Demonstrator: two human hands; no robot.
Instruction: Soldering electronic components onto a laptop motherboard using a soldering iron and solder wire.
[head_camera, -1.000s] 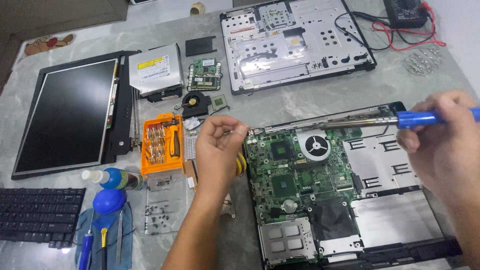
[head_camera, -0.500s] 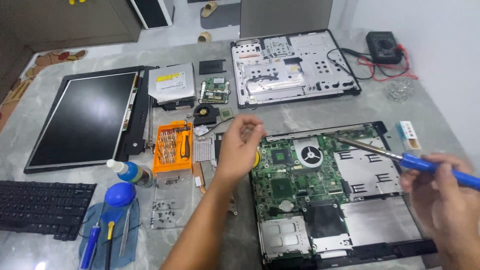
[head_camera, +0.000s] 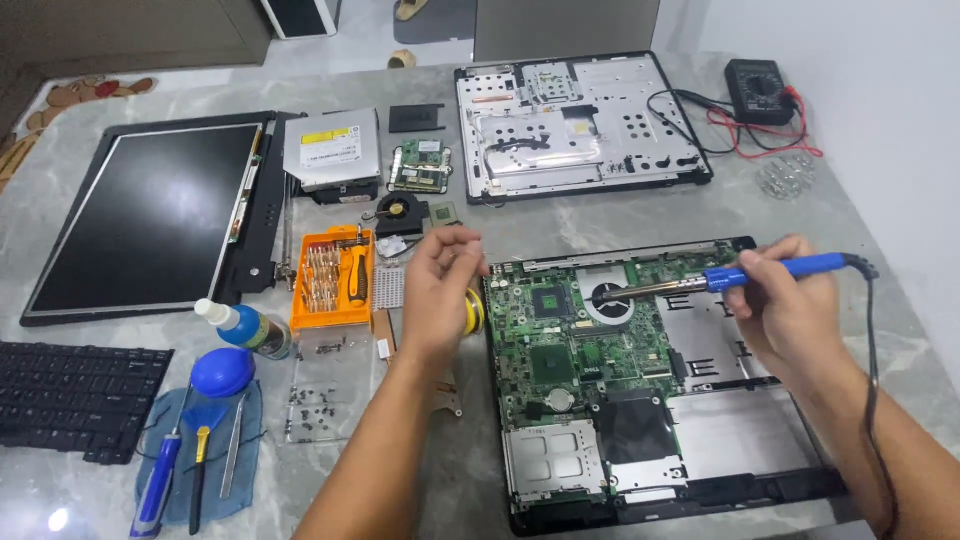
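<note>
An opened laptop base with a green motherboard (head_camera: 560, 350) lies in front of me. My right hand (head_camera: 790, 310) grips a blue-handled soldering iron (head_camera: 740, 275) like a pen, its metal tip over the round fan area of the board. My left hand (head_camera: 440, 290) hovers at the board's left edge with fingertips pinched together above a small yellow spool (head_camera: 474, 312). Whether a thin wire runs between the fingers is too fine to tell.
A laptop screen panel (head_camera: 150, 220), an orange screwdriver-bit case (head_camera: 333, 275), an optical drive (head_camera: 330, 150), a small fan (head_camera: 400, 212), a grey chassis cover (head_camera: 575, 125) and a multimeter (head_camera: 762, 85) lie at the back. A keyboard (head_camera: 70, 395), bottle (head_camera: 240, 325), blue blower (head_camera: 222, 372) and hand tools (head_camera: 195, 470) sit left.
My right hand has brought the soldering iron from the board's right side in over the fan area. My left hand stayed by the spool, pinched. The camera view has shifted closer.
</note>
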